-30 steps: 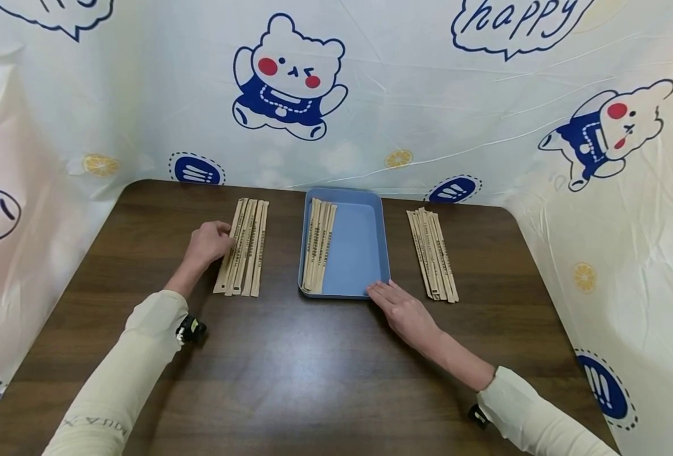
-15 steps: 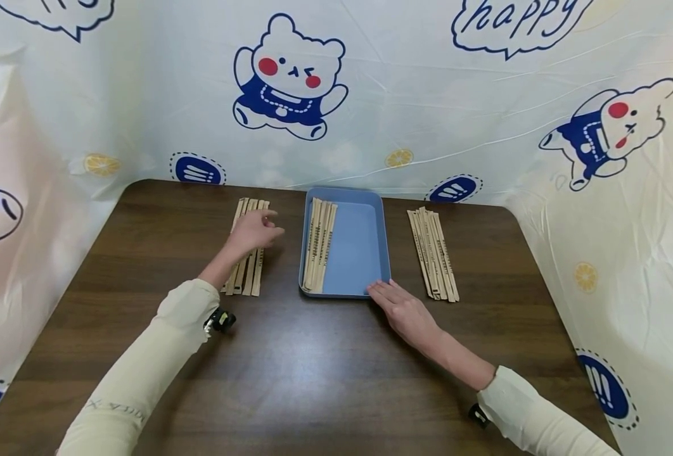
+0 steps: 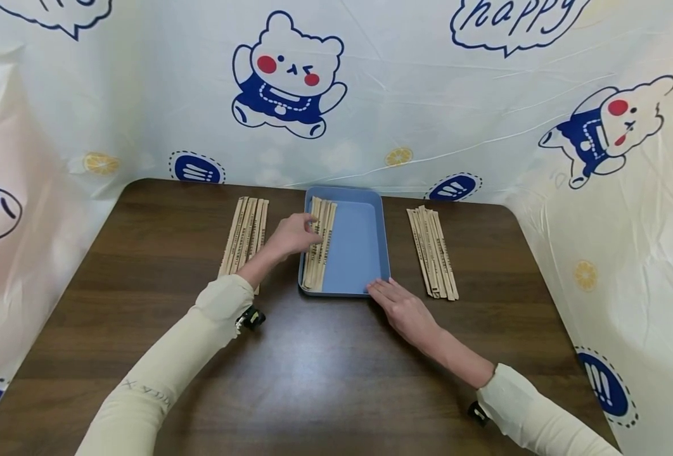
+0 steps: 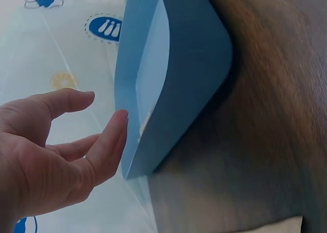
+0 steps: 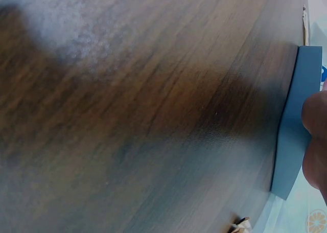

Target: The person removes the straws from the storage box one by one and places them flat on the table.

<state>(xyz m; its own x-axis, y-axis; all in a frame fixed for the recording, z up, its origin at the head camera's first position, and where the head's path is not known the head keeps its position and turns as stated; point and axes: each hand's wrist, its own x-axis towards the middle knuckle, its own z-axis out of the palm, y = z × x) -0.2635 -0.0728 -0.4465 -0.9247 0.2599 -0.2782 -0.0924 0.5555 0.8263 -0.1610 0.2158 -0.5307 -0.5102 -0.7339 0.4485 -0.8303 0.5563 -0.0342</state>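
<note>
My left hand hovers over the left side of a blue tray. Its thumb and fingers are parted with nothing between them, as the left hand shows in the left wrist view. Below it, a row of long, narrow paper packets with dark print, like wrapped chopsticks, lies in the tray. My right hand rests straight fingers on the tray's near right corner. In the right wrist view, part of the right hand shows against the tray wall.
Left of the tray lies another row of paper packets, partly behind the left forearm. A third bundle of packets lies to its right. The dark wooden table meets a printed curtain at the back.
My left hand has moved right, from the left row of packets across to above the tray, carrying nothing visible. The right hand has stayed at the tray corner.
</note>
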